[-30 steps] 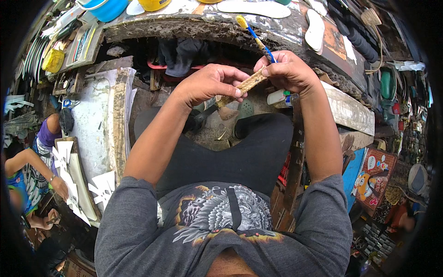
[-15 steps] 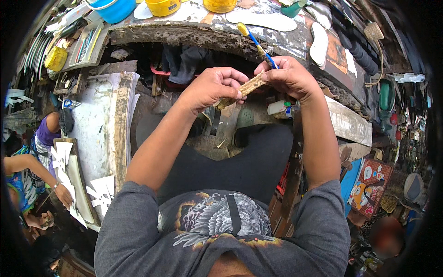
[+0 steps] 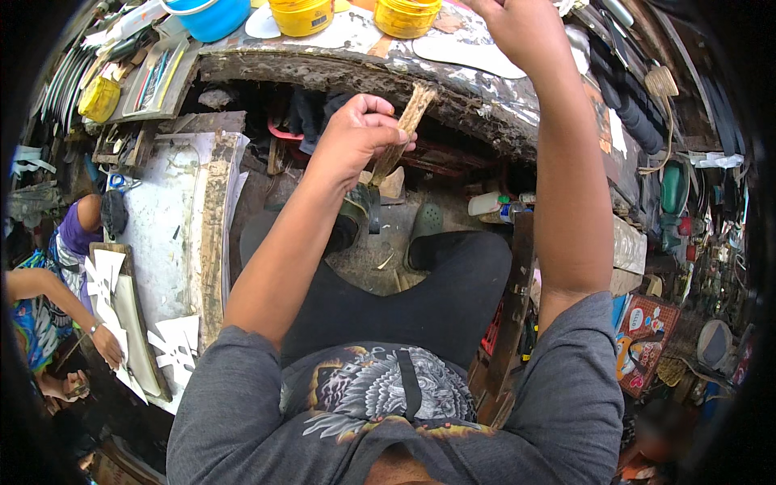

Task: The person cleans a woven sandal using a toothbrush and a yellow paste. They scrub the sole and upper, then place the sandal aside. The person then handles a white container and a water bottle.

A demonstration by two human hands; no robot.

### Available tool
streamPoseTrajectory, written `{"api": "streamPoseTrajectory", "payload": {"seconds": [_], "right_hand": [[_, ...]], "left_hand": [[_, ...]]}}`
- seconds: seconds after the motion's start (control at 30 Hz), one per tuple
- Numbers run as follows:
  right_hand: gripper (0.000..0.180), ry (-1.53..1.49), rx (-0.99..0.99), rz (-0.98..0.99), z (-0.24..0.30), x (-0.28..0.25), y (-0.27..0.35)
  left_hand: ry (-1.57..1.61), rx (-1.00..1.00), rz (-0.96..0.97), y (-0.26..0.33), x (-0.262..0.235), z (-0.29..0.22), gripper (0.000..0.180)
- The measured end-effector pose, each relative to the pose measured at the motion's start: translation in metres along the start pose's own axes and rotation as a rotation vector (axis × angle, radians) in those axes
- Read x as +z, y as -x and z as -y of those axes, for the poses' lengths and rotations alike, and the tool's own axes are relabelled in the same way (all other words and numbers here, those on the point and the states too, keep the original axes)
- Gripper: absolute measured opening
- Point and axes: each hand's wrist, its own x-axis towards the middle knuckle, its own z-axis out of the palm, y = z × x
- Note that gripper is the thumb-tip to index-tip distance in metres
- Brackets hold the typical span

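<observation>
Between the fingers and thumb of my left hand (image 3: pixel 364 137) is a narrow, tan, rough-textured strip (image 3: pixel 416 111), tilted with its upper end toward the bench. My left hand is closed on it, over the gap before the bench edge. My right hand (image 3: pixel 513 28) reaches far forward over the workbench (image 3: pixel 356 58), at the top rim of the view. Its fingertips are cut off there, so whether it holds anything is hidden. The paintbrush with the blue handle does not show now. A white sole-shaped piece (image 3: pixel 465 56) lies on the bench beside my right wrist.
Two yellow tubs (image 3: pixel 301 18) (image 3: pixel 406 18) and a blue bucket (image 3: pixel 210 20) stand along the bench. At left, a co-worker's hand (image 3: pixel 107 346) touches white cut pieces (image 3: pixel 109 279) beside a whitish board (image 3: pixel 174 186). A bottle (image 3: pixel 487 204) lies below the bench.
My right hand has left the strip and moved forward and up over the bench, and the paintbrush has gone out of sight. My left hand keeps the strip, now tilted more upright.
</observation>
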Motion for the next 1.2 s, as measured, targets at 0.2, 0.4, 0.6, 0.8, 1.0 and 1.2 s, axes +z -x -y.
{"api": "streamPoseTrajectory", "payload": {"seconds": [0.2, 0.4, 0.6, 0.8, 1.0, 1.2], "right_hand": [[0.026, 0.114, 0.03, 0.079, 0.008, 0.013, -0.033], [0.026, 0.152, 0.045, 0.115, 0.004, 0.024, -0.048], [0.026, 0.16, 0.041, 0.119, 0.004, 0.037, -0.057], [0.026, 0.165, 0.027, 0.12, 0.006, 0.052, -0.064], [0.027, 0.029, 0.008, 0.043, 0.005, 0.029, -0.051], [0.027, -0.131, 0.037, -0.032, -0.002, -0.004, -0.014]], "left_hand": [[-0.067, 0.036, -0.14, -0.037, -0.005, -0.006, 0.043], [-0.021, 0.035, -0.2, -0.047, -0.006, -0.002, 0.04], [0.009, -0.014, -0.209, -0.046, -0.008, -0.005, 0.042], [-0.012, -0.013, -0.2, -0.048, -0.008, -0.004, 0.041], [-0.021, -0.023, -0.164, -0.047, -0.013, -0.002, 0.041], [0.001, 0.002, -0.205, -0.05, -0.01, -0.003, 0.038]]}}
